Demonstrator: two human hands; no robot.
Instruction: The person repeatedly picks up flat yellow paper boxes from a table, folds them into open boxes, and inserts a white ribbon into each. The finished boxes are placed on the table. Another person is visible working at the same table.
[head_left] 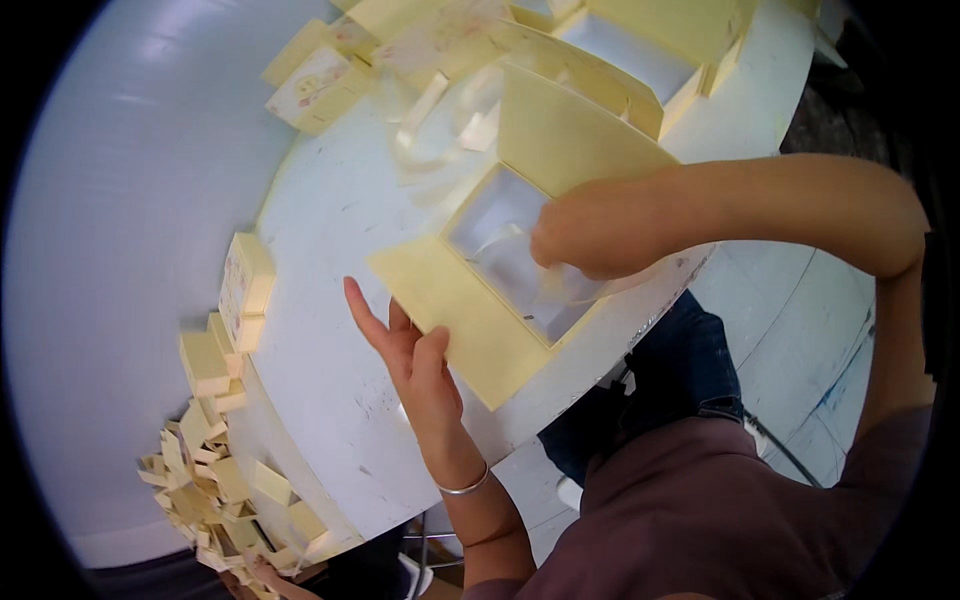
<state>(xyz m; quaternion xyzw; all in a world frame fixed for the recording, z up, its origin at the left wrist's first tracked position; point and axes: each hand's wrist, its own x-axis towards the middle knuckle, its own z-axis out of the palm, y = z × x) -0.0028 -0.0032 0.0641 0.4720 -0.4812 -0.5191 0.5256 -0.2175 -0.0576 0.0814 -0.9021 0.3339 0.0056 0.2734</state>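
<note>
An open pale yellow cardboard box [470,320] with its flaps spread lies on the white table [320,260] in front of me. My right hand [585,235] reaches into the box opening and grips a crumpled clear plastic sheet [520,265] there. My left hand [415,355] rests with fingers apart against the box's near left flap, a silver bangle on its wrist. Another clear plastic piece [450,120] lies just beyond the box.
More open yellow boxes [620,50] stand at the far side of the table. Small closed yellow boxes [315,85] sit at the far left edge, with several more [215,420] piled along the near left edge. My knees in blue jeans [680,370] are below the table.
</note>
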